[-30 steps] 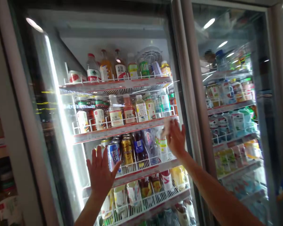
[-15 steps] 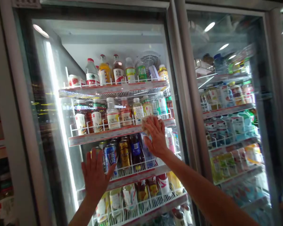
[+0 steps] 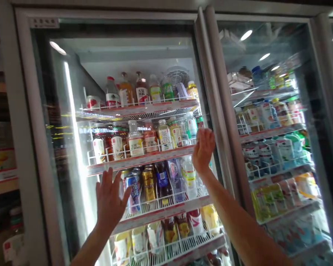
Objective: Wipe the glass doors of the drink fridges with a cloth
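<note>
My left hand (image 3: 109, 201) lies flat on the glass door (image 3: 69, 122) of a lit drinks fridge, fingers spread, in front of the cans (image 3: 148, 181) on the third shelf. Higher and to the right, my right hand (image 3: 202, 147) presses flat on the same glass with its fingers together and pointing up. It sits near the door's right frame (image 3: 208, 92), level with the bottles (image 3: 134, 138) on the second shelf. I see nothing in either hand.
Behind the glass, wire shelves (image 3: 144, 160) hold rows of bottles and cans. A second glass-door fridge (image 3: 272, 111) full of cartons and bottles stands to the right. Shelving with jars (image 3: 2, 155) is at the far left.
My right hand swept left across the glass with a pale wad under its fingers, then came back right and higher; the wad no longer shows. My left hand stayed flat on the glass.
</note>
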`<action>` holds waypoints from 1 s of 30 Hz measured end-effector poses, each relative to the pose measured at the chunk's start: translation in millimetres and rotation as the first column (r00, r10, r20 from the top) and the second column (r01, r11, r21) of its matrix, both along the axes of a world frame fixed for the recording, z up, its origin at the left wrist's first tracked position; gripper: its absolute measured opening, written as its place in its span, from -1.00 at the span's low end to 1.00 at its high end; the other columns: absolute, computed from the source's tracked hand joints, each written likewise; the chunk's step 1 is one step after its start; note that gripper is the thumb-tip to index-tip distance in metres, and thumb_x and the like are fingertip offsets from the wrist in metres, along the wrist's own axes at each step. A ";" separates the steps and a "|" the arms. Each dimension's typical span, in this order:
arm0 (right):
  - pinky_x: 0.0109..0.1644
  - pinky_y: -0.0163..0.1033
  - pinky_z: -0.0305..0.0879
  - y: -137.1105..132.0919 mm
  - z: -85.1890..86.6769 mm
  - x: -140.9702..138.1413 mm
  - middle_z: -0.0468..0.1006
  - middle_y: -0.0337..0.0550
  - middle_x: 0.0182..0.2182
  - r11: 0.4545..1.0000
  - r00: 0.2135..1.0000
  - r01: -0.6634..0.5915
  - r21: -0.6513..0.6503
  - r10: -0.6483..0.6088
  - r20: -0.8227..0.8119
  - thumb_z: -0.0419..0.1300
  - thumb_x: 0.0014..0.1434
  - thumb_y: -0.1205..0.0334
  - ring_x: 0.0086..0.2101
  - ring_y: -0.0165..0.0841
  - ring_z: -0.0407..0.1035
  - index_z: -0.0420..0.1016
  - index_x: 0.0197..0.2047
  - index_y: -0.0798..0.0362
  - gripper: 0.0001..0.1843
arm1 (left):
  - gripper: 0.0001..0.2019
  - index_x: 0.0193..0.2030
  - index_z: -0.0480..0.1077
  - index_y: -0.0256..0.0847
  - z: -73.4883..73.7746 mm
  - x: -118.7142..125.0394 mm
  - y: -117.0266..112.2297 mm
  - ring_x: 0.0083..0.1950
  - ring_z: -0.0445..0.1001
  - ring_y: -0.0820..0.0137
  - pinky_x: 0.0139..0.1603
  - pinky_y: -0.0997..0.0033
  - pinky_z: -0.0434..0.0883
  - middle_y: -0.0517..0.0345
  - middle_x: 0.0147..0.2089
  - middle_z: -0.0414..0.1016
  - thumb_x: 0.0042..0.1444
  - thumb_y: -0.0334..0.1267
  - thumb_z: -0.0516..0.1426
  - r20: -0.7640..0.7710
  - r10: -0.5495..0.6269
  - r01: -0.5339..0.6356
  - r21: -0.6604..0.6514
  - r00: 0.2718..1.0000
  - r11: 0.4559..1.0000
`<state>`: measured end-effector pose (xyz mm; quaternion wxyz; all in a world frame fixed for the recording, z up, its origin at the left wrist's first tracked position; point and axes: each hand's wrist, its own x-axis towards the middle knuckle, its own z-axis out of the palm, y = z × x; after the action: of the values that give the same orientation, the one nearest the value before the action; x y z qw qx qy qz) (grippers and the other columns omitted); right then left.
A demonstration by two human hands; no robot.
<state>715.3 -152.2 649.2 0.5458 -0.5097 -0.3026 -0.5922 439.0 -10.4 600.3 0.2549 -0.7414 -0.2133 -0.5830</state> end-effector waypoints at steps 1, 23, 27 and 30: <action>0.27 0.14 -0.05 3.3 -2.6 -10.1 0.09 -0.09 0.28 0.996 0.998 -0.008 -0.086 0.014 0.067 -0.13 0.21 0.39 0.30 -0.19 -0.21 -0.07 0.34 -0.01 -0.37 | -0.41 0.36 -0.11 -0.15 12.3 4.3 -1.8 0.41 -0.20 0.10 0.32 -0.09 -0.12 -0.11 0.41 -0.16 0.23 -0.07 -0.07 0.019 0.005 -0.005 -0.017 1.000 1.000; 0.28 0.12 -0.04 3.4 -8.1 -10.4 -0.13 -0.20 0.34 0.962 0.979 0.057 -0.265 -0.001 0.205 -0.08 0.23 0.33 0.31 -0.15 -0.27 -0.16 0.36 -0.13 -0.34 | -0.37 0.37 -0.17 -0.16 40.8 29.2 1.8 0.42 -0.25 0.09 0.33 -0.12 -0.22 -0.13 0.41 -0.20 0.23 0.02 -0.10 0.114 0.052 -0.051 -0.008 0.992 0.999; 0.29 0.11 -0.06 -5.3 -4.5 1.9 -0.09 -0.26 0.33 0.943 0.967 0.084 -0.322 0.001 0.256 -0.09 0.23 0.35 0.30 -0.20 -0.22 -0.07 0.33 -0.16 -0.38 | -0.38 0.36 -0.15 -0.17 39.8 29.0 4.3 0.42 -0.24 0.10 0.32 -0.11 -0.20 -0.15 0.41 -0.17 0.23 0.00 -0.10 0.120 0.058 -0.061 0.023 0.991 0.998; 0.27 0.18 -0.06 -7.3 5.7 10.0 -0.15 -0.14 0.34 0.996 0.997 0.070 -0.055 -0.068 0.031 -0.09 0.23 0.35 0.30 -0.11 -0.27 0.00 0.32 -0.02 -0.41 | -0.39 0.36 -0.14 -0.19 40.0 29.4 4.6 0.42 -0.23 0.11 0.33 -0.10 -0.19 -0.17 0.40 -0.16 0.24 -0.01 -0.09 0.124 0.057 -0.062 0.038 0.991 0.997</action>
<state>725.2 -159.5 654.9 0.5058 -0.5265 -0.3092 -0.6094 468.4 -5.8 640.3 0.2741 -0.6921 -0.2382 -0.6238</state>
